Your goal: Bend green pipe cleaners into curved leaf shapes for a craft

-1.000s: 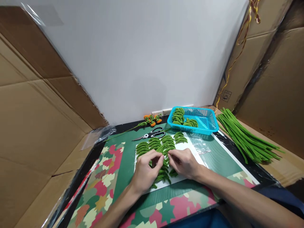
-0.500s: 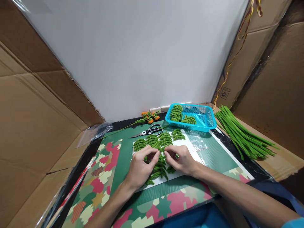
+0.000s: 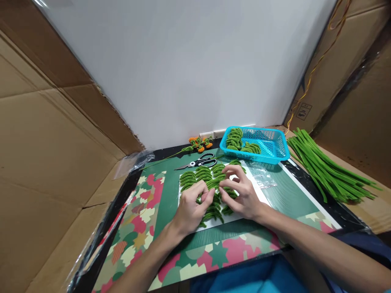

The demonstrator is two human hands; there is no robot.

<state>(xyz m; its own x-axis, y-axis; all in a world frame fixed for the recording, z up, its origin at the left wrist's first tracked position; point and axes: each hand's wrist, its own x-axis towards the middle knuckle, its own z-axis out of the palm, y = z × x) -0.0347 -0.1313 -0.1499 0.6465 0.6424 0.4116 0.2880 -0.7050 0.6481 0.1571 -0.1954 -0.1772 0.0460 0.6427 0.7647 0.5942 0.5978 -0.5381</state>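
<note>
My left hand (image 3: 194,206) is closed in a pinch over a white sheet (image 3: 255,185), its fingertips on a short green pipe cleaner piece that they mostly cover. Just to its right, my right hand (image 3: 242,194) has its fingers apart and curved, thumb and index tips close to the left fingertips. Under and around both hands, curved green pipe cleaner pieces (image 3: 203,173) lie in rows on the sheet; my hands hide part of them. Scissors (image 3: 195,163) with black and white handles rest behind the sheet, blades pointing left.
A blue plastic basket (image 3: 276,156) at the back holds more curved green pieces. Long green pipe cleaners (image 3: 330,171) lie bundled at the right. An orange flower stem (image 3: 200,144) lies near the white wall (image 3: 195,73). Cardboard (image 3: 61,154) stands at both sides.
My right hand has drawn back slightly from the left and spread its fingers. Earlier, both hands pinched a green piece between them. The view has shifted a little.
</note>
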